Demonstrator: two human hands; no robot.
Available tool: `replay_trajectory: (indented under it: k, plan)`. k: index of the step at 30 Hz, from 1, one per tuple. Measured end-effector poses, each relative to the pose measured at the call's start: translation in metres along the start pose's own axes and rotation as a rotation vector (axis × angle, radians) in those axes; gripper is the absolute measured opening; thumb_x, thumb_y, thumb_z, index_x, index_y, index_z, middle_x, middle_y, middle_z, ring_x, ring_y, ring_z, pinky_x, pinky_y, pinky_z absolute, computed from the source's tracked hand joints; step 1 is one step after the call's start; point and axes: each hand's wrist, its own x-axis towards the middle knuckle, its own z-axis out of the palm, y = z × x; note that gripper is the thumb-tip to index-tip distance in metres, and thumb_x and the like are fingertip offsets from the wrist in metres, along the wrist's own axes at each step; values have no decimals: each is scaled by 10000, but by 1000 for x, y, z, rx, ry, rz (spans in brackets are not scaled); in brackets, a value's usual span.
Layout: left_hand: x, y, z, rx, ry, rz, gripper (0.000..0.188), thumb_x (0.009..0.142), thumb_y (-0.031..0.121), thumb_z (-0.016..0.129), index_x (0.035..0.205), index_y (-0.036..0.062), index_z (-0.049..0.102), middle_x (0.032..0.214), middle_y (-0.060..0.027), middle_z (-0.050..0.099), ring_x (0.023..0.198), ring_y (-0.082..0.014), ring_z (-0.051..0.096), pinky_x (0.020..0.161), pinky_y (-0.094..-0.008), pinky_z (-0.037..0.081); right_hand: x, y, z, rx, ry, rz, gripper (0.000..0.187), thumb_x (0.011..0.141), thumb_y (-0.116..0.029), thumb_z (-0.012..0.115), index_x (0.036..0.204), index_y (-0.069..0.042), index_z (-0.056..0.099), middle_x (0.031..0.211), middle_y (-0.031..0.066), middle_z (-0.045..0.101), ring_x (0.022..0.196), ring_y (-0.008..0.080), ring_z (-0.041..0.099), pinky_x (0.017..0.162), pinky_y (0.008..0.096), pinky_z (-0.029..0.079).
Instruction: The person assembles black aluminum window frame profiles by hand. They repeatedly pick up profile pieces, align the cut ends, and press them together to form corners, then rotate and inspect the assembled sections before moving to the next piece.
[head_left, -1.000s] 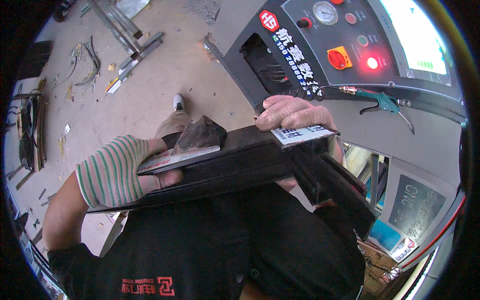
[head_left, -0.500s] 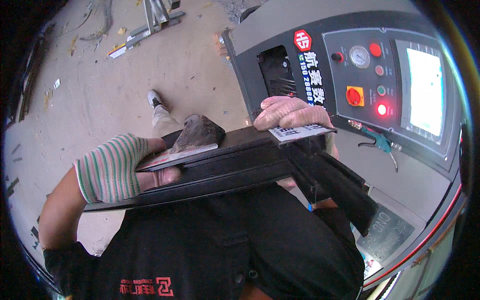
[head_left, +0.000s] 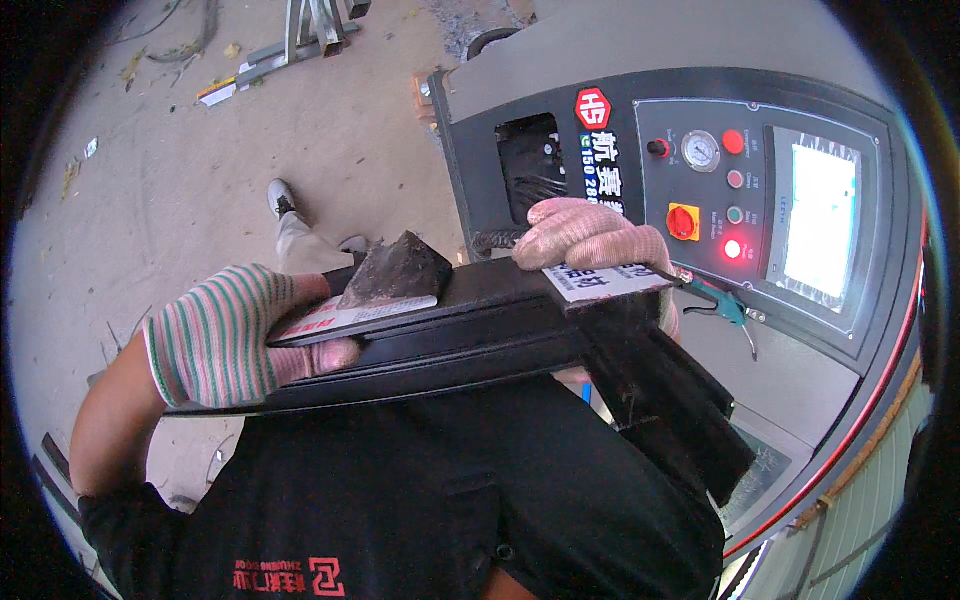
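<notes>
Across my body lies a long black metal profile (head_left: 480,350), joined at its right end to a shorter black piece (head_left: 675,400) that slants down to the right. My left hand (head_left: 220,335), in a striped knit glove, is closed around the profile's left part, thumb below. Beside its fingers, a dark, scuffed angular piece (head_left: 397,275) rests on a strip with a white and red label (head_left: 355,317). My right hand (head_left: 590,235), in a pinkish glove, grips the joined corner from the far side, next to a white printed label (head_left: 610,282). Its thumb is mostly hidden.
A grey machine with a control panel (head_left: 745,205), lit screen and red knobs stands close on the right. A teal air gun (head_left: 725,300) hangs beside it. Metal square tubes (head_left: 305,35) lie on the floor at far left, and another person's shoe (head_left: 281,197) shows beyond the profile.
The view has shifted, so the machine sits further left and lower in the picture. Both hands keep their hold, and the profile has hardly moved relative to my body.
</notes>
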Motion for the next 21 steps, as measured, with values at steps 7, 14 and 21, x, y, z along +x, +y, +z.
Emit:
replay_trajectory:
  k: [7,14,21]
  plan:
    - [9,2,-7,-29,-13,99,636,908,526,714,1227,-20,642,935,-202,721,918,-300,725,834,-383,555,8,-15,-5,-38,6,51,744,622,-202,938,1250,-80,559,1155,191,712,1093,344,674,1037,545,452]
    - [20,1,-5,11,18,136,655,875,537,711,1203,-25,639,905,-202,700,859,-308,703,813,-393,540,6,-23,-14,-85,-21,88,749,613,-193,942,1250,-85,564,1154,188,711,1095,348,673,1046,544,448]
    - [25,1,-6,51,-8,128,645,873,528,702,1201,-23,636,876,-200,688,833,-316,697,792,-403,530,1,-27,-16,-100,-21,116,746,616,-188,944,1248,-81,563,1164,190,707,1104,351,669,1051,553,444]
